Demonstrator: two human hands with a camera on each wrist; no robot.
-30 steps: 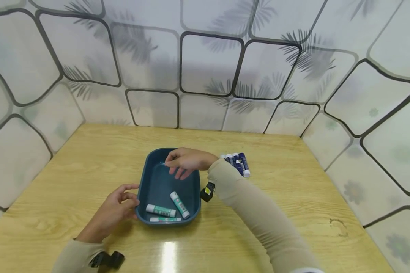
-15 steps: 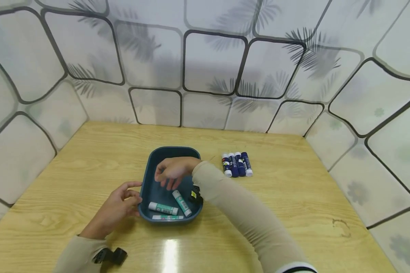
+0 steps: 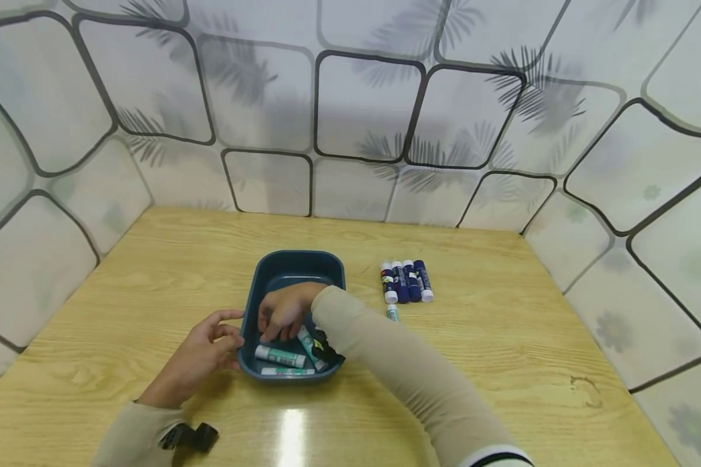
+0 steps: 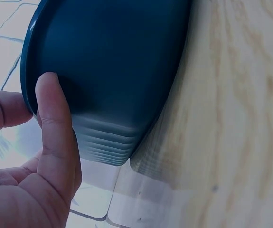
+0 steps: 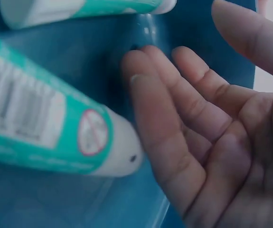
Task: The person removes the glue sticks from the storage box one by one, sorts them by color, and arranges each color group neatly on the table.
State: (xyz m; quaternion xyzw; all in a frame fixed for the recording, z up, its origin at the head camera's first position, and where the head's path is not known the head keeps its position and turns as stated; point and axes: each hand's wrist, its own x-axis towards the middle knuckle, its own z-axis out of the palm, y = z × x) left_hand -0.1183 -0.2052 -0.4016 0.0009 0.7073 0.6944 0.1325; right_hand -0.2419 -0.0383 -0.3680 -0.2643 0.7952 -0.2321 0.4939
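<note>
Inside the dark blue plastic bin (image 3: 294,255), my right hand (image 3: 284,311) reaches down, its fingers loosely bent and holding nothing. Three green-and-white glue sticks lie at the bin's near end: one glue stick (image 3: 280,357) beside my fingers, a thin-looking one (image 3: 288,371) along the near wall, and a slanted one (image 3: 305,338) partly hidden by the wrist camera. A glue stick (image 5: 36,114) with a barcode lies close to my fingertips in the right wrist view; my thumb stands apart. My left hand (image 3: 204,350) rests its relaxed fingers (image 4: 55,128) against the bin's left rim.
Several dark blue glue sticks (image 3: 405,282) lie side by side right of the bin on the wooden table (image 3: 502,337). Nearer, another green-and-white glue stick (image 3: 393,312) pokes out from behind my right sleeve. Patterned panels (image 3: 362,104) enclose the table's back and sides.
My right hand has moved left and nearer, then lower into the bin toward the green glue sticks. The green stick beside the blue ones has come into view. My left hand stays at the rim.
</note>
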